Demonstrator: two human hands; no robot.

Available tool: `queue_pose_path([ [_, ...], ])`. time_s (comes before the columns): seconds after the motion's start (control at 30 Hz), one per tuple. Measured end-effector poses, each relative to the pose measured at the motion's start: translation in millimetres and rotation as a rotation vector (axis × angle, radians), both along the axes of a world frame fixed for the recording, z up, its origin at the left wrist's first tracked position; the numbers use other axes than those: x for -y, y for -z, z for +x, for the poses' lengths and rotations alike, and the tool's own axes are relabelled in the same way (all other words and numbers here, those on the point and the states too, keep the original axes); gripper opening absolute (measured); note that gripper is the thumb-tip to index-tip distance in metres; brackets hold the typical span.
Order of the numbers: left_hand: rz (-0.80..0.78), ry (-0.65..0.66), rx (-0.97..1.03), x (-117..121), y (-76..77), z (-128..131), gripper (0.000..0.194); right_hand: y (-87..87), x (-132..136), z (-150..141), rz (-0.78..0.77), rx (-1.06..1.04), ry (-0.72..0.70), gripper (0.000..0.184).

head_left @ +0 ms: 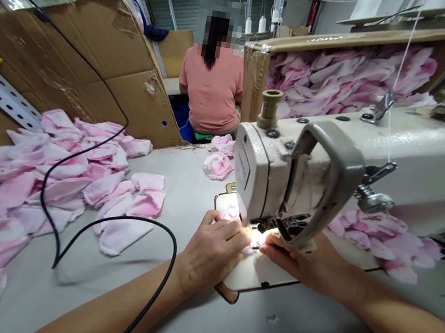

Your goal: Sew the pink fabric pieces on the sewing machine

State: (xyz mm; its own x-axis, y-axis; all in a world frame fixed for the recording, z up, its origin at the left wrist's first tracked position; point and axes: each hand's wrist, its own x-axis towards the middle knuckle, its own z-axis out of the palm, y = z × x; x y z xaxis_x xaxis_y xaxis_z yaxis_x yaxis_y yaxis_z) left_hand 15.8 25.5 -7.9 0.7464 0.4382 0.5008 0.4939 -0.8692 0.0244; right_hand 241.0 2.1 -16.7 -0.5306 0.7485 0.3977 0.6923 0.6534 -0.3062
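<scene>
A cream sewing machine (376,157) stands on the grey table (222,329). My left hand (213,249) lies on the machine's bed plate, fingers curled and pressing a small pink fabric piece (232,213) beside the lit needle area. My right hand (309,262) reaches in from the right under the machine head, its fingers pinched on the same fabric by the presser foot (275,228). The fabric is mostly hidden by my fingers.
A heap of pink-white fabric pieces (34,182) covers the table's left side, crossed by a black cable (70,221). More pieces lie behind the machine (383,242) and fill a cardboard box (346,79). Cardboard sheets (75,53) stand left. A person in an orange shirt (212,86) sits ahead.
</scene>
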Motion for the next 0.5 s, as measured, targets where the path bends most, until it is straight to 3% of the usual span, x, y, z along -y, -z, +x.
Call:
queue_pose_path([
  [0.2, -0.032, 0.009, -0.016, -2.5, -0.7, -3.9, 0.020, -7.6, -0.6, 2.5, -0.206, -0.101, -0.102, 0.032],
  [0.37, -0.083, 0.056, -0.052, -1.4, -2.8, -6.4, 0.017, -21.0, 6.9, -2.0, -0.341, -0.052, -0.428, 0.012],
  [0.5, -0.184, 0.047, -0.122, 0.2, -8.3, -6.4, 0.025, -44.0, 11.1, 13.0, -0.293, 0.018, -0.358, 0.016],
])
